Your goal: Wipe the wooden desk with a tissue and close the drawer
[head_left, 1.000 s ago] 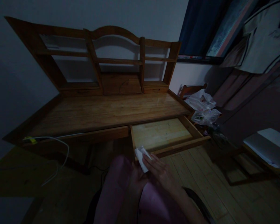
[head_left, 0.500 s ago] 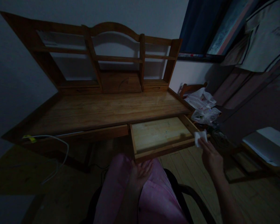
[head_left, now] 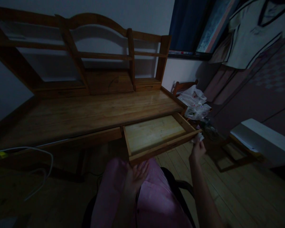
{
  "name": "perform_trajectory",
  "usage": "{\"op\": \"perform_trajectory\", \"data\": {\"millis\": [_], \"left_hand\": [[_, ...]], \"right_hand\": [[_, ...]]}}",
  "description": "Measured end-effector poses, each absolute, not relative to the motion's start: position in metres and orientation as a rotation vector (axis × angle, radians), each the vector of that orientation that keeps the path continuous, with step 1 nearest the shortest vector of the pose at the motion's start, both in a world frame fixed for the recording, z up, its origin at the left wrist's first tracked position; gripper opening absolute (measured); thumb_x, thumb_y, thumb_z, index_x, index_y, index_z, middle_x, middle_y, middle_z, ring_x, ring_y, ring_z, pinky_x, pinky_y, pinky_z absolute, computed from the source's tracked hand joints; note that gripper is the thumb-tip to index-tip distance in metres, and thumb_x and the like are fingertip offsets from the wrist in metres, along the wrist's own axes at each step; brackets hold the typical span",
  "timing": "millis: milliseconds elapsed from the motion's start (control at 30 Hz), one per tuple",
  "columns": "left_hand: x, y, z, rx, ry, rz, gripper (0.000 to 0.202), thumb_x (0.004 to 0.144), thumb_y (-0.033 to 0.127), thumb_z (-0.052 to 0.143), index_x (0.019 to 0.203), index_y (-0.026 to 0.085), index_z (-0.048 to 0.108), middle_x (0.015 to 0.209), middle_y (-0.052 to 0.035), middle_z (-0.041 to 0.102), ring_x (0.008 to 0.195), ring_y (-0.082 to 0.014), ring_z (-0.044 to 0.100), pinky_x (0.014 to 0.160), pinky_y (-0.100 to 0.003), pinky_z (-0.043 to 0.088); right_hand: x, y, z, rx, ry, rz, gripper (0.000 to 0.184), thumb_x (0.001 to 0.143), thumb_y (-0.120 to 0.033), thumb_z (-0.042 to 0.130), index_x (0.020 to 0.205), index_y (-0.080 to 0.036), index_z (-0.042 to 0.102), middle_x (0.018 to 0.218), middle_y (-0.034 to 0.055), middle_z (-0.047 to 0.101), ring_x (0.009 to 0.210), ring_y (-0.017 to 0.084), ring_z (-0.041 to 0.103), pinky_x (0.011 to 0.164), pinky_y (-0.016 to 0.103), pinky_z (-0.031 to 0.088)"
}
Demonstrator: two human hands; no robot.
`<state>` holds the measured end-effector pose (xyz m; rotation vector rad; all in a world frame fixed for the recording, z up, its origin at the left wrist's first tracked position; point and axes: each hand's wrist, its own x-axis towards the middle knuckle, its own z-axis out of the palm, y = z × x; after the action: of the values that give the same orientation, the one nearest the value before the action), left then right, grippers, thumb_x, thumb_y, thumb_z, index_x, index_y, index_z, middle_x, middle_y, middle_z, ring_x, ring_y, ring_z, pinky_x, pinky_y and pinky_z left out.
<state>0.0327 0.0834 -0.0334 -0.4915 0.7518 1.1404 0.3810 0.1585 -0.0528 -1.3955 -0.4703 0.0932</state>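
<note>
A wooden drawer (head_left: 156,133) is pulled out of the desk (head_left: 104,110), and its light inside holds nothing that I can see. At the drawer's front right corner, my right hand (head_left: 197,152) grips a crumpled white tissue (head_left: 198,138) against the outer face of the drawer front. My left hand (head_left: 136,176) rests palm up over my lap, just below the drawer's front left corner. Its fingers are loosely spread and hold nothing; whether the fingertips touch the underside of the drawer front, I cannot tell.
A wooden shelf unit (head_left: 130,57) stands on the back of the desk. Plastic bags (head_left: 194,101) lie on a chair to the right. Beyond my right arm is a stool (head_left: 237,147) with a white box-like thing on it. A white cable (head_left: 46,152) dangles at the left.
My right hand has gone from the top of the drawer's right corner down to its front face, with the tissue. The view has turned right. The left hand stays below the drawer.
</note>
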Motion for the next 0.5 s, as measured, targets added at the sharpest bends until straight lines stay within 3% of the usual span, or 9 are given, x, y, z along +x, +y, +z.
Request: {"op": "perform_trajectory", "data": {"millis": [167, 333, 500], "left_hand": [[0.031, 0.084, -0.032, -0.571, 0.718, 1.16, 0.071, 0.1, 0.048, 0.062, 0.156, 0.011, 0.04, 0.141, -0.0269, 0.063, 0.142, -0.0506, 0.05, 0.077, -0.063, 0.066], [0.032, 0.085, -0.026, -0.545, 0.738, 1.142, 0.071, 0.101, 0.052, 0.058, 0.154, 0.008, 0.041, 0.132, -0.0285, 0.068, 0.143, -0.0482, 0.049, 0.075, -0.057, 0.067], [0.031, 0.084, -0.026, -0.515, 0.724, 1.146, 0.067, 0.102, 0.051, 0.056, 0.154, 0.01, 0.044, 0.145, -0.0264, 0.062, 0.145, -0.0468, 0.047, 0.076, -0.056, 0.068]], "right_hand": [[0.344, 0.16, -0.041, -1.062, -0.26, 0.314, 0.047, 0.082, -0.051, 0.074, 0.113, -0.015, 0.071, 0.106, 0.0052, 0.072, 0.097, 0.017, 0.068, 0.089, 0.032, 0.055], [0.33, 0.129, 0.005, -0.779, -0.365, 0.654, 0.036, 0.082, -0.039, 0.081, 0.11, -0.018, 0.072, 0.117, 0.0051, 0.073, 0.114, 0.019, 0.068, 0.105, 0.036, 0.055], [0.363, 0.109, 0.007, -0.825, -0.273, 0.529, 0.04, 0.069, -0.025, 0.089, 0.104, -0.017, 0.071, 0.114, 0.0036, 0.073, 0.113, 0.017, 0.068, 0.105, 0.031, 0.055]]}}
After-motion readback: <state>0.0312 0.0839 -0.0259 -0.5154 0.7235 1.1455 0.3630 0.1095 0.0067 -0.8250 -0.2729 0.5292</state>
